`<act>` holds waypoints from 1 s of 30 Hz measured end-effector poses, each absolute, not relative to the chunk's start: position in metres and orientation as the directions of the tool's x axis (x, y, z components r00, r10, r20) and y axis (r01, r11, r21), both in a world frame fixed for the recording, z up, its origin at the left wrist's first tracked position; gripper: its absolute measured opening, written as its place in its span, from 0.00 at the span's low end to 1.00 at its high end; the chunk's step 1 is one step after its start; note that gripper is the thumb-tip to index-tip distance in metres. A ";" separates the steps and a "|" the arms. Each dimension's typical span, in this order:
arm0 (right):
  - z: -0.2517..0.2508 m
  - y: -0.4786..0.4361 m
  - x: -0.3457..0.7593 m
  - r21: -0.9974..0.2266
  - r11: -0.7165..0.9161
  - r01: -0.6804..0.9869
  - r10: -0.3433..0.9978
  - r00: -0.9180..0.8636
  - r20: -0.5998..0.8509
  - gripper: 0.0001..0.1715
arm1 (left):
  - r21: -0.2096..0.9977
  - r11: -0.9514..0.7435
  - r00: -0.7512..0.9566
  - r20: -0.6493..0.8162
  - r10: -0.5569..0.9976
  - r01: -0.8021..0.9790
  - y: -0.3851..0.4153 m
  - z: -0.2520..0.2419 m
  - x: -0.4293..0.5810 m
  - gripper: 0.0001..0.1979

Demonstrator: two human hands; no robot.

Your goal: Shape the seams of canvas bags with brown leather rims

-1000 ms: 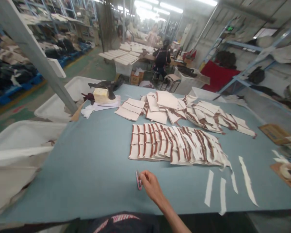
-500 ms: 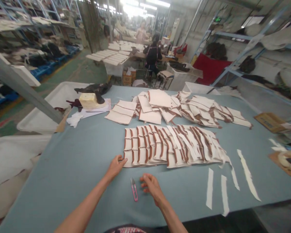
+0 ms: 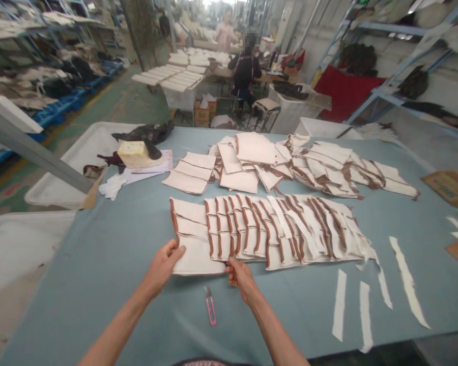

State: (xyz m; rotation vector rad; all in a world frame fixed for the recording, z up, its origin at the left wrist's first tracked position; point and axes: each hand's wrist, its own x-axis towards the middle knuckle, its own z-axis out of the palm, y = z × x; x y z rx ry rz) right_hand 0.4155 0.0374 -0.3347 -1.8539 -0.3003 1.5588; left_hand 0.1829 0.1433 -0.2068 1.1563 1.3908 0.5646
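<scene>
My left hand [image 3: 164, 264] grips the left edge of a cream fabric panel [image 3: 193, 236] with brown edging, thumb on top. That panel sticks out leftward from a row of overlapping panels [image 3: 248, 229] of the same kind. At its lower right corner, my right hand [image 3: 239, 277] pinches the near edge, fingers closed. Pink-handled thread snips [image 3: 209, 306] lie on the blue-grey table just below, between my forearms. White strips [image 3: 304, 234] lie across the right part of the row.
Behind the row lies a loose pile of cream panels [image 3: 248, 152]. Loose white strips [image 3: 339, 305] rest at the right. A yellowish block [image 3: 133, 154] sits at the back left. White bins [image 3: 46, 190] stand along the left side. A person [image 3: 245, 71] sits farther back.
My left hand has moved left, drawing the end panel out from the row. My right hand has come up from beside the snips to grip the panel's near edge.
</scene>
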 end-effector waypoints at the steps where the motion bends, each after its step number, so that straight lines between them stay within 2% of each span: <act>1: -0.332 0.038 0.416 -0.636 -0.739 -0.220 0.586 0.254 -0.769 0.18 | 0.868 0.409 0.166 -0.463 0.870 0.281 0.140 -0.193 0.170 0.27; 3: -0.324 0.036 0.416 -0.664 -0.733 -0.147 0.621 0.256 -0.741 0.19 | 0.865 0.447 0.146 -0.484 0.863 0.226 0.133 -0.166 0.145 0.31; 5: -0.307 0.029 0.416 -0.723 -0.689 -0.047 0.688 0.269 -0.674 0.27 | 0.857 0.480 0.114 -0.504 0.856 0.188 0.126 -0.146 0.128 0.32; 7: -0.280 0.018 0.413 -0.806 -0.588 0.066 0.783 0.296 -0.547 0.34 | 0.848 0.508 0.078 -0.523 0.849 0.153 0.118 -0.132 0.120 0.31; 10: -0.231 0.002 0.393 -0.909 -0.350 0.225 0.906 0.326 -0.269 0.26 | 0.862 0.485 0.097 -0.500 0.860 0.145 0.107 -0.123 0.124 0.30; 11: -0.215 -0.001 0.383 -0.928 -0.229 0.295 0.943 0.303 -0.137 0.25 | 0.874 0.461 0.121 -0.480 0.869 0.154 0.104 -0.121 0.128 0.29; 12: -0.202 -0.001 0.371 -0.887 0.010 0.462 0.965 0.227 0.130 0.28 | 0.887 0.433 0.148 -0.456 0.878 0.164 0.100 -0.120 0.133 0.30; 13: -0.192 0.001 0.359 -0.778 0.212 0.592 0.933 0.114 0.341 0.30 | 0.899 0.402 0.174 -0.430 0.886 0.173 0.095 -0.119 0.138 0.30; 15: -0.180 0.008 0.339 -0.556 0.441 0.705 0.836 -0.097 0.540 0.19 | 0.919 0.345 0.200 -0.381 0.903 0.192 0.085 -0.115 0.145 0.30; 17: -0.176 0.016 0.329 -0.478 0.522 0.707 0.788 -0.185 0.587 0.09 | 0.938 0.260 0.205 -0.307 0.929 0.230 0.075 -0.111 0.146 0.31; 18: -0.176 0.018 0.328 -0.469 0.538 0.700 0.780 -0.202 0.593 0.08 | 0.945 0.207 0.189 -0.258 0.947 0.255 0.070 -0.109 0.143 0.32; 20: -0.174 0.016 0.332 -0.461 0.550 0.696 0.776 -0.221 0.591 0.10 | 0.945 0.093 0.125 -0.138 0.983 0.314 0.062 -0.106 0.134 0.31; 23: -0.167 0.003 0.344 -0.446 0.558 0.700 0.774 -0.245 0.583 0.15 | 0.906 -0.073 0.045 0.060 0.997 0.416 0.055 -0.109 0.121 0.19; 25: -0.159 -0.007 0.349 -0.438 0.559 0.704 0.775 -0.257 0.577 0.16 | 0.868 -0.189 0.081 0.171 0.982 0.459 0.050 -0.115 0.118 0.12; 30: -0.134 -0.026 0.349 -0.437 0.507 0.743 0.807 -0.231 0.543 0.20 | 0.775 -0.448 0.224 0.388 0.894 0.446 0.034 -0.126 0.123 0.07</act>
